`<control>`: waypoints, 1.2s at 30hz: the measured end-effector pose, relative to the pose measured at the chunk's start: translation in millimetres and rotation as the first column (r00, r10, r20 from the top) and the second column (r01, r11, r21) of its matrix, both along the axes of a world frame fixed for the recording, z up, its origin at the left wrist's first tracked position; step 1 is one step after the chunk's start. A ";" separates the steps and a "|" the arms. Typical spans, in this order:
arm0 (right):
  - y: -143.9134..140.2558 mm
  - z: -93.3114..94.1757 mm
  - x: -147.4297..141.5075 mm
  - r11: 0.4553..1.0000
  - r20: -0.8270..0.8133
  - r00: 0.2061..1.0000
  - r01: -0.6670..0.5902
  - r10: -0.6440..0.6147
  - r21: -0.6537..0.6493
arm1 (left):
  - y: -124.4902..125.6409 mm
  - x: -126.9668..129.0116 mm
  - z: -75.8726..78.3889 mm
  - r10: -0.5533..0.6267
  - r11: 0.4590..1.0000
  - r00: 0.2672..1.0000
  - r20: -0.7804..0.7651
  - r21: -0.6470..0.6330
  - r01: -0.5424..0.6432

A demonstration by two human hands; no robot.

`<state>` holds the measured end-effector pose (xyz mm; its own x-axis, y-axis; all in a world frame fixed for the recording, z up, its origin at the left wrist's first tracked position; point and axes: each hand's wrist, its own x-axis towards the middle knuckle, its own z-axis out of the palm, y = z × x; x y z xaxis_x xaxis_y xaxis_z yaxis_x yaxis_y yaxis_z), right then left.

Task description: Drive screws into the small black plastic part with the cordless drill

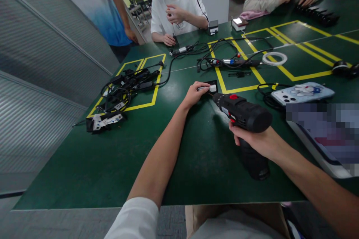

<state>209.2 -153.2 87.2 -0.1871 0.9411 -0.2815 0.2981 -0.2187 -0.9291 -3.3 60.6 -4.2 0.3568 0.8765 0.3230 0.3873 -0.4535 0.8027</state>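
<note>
My right hand (249, 138) is wrapped round the grip of a black cordless drill (238, 110) with red switches. The drill points away to the left, and the thin bit in its chuck meets a small white block (212, 88) or comes very near it; I cannot tell which. Beside the tip, my left hand (195, 93) lies low on the green table (196, 171), its fingers pinching the white block. Under and behind that block sits a small flat black piece (214, 83), partly covered by it.
To the left lies a heap of black cables (131, 82) with a torn bag (105, 121). Farther back are electric screwdrivers (227, 62), a white ring (275, 58) and yellow tape lines. A phone (304, 92) and a tablet (322, 138) lie right. Other people are across the table.
</note>
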 end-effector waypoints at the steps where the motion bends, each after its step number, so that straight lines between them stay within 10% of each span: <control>1: 0.1 -0.4 0.3 1.000 0.013 1.000 0.000 0.000 -0.003 | -0.2 0.1 0.0 0.000 1.000 1.000 -0.001 0.001 0.000; 36: 1.3 -8.8 4.2 0.999 0.068 0.997 -0.041 0.039 0.035 | -1.0 0.7 0.7 0.002 1.000 1.000 -0.016 0.000 -0.002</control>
<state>213.4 -151.9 78.4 -0.2064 0.9431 -0.2608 0.3677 -0.1723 -0.9138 -2.6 59.5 -3.4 0.3599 0.8775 0.3170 0.4007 -0.4522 0.7968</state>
